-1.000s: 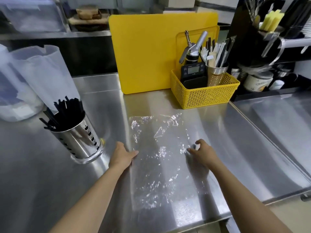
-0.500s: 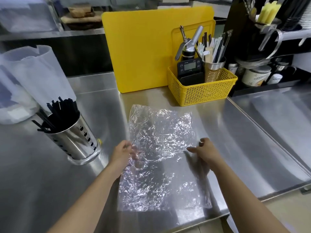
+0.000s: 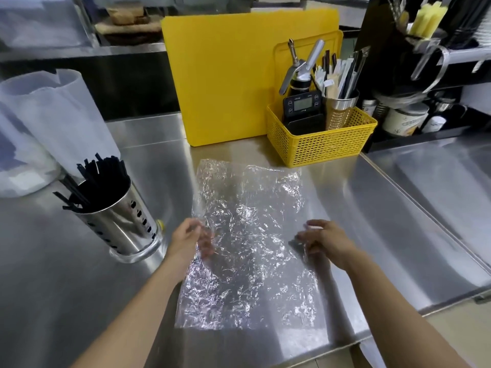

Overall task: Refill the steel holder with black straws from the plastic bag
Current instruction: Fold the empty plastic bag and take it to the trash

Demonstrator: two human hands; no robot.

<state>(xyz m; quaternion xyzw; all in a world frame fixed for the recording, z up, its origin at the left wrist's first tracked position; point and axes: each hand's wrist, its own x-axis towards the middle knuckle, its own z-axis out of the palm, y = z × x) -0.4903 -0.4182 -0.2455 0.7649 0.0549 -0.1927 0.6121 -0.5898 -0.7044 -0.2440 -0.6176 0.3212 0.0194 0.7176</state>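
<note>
Lifted since a second ago, when it lay flat under both palms, the clear plastic bag point(image 3: 247, 251) now stands crinkled off the steel counter point(image 3: 53, 274). At far left, the steel holder point(image 3: 125, 224) stands full of black straws point(image 3: 98, 179). Beside it, the left hand point(image 3: 190, 241) pinches the bag's left edge, and the right hand point(image 3: 324, 241) grips its right edge, fingers curled.
</note>
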